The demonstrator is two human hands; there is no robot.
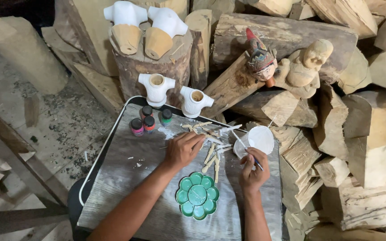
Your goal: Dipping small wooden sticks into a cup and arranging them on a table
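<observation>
Palette: green flower-shaped palette (197, 196) lies nearest on the grey board (126, 178), between both forearms.
Right hand: right hand (253, 172) is closed on a thin brush (248, 151) (blue handle), beside the white cup (256, 140).
Left hand: left hand (183, 149) has fingers curled loosely, touching small pale wooden pieces (211, 154).
Beyond: paint bottles (148, 119); white carved torsos (175, 96).

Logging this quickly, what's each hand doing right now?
Left hand: fingers curled, resting on the small wooden pieces.
Right hand: closed on a thin brush.
</observation>
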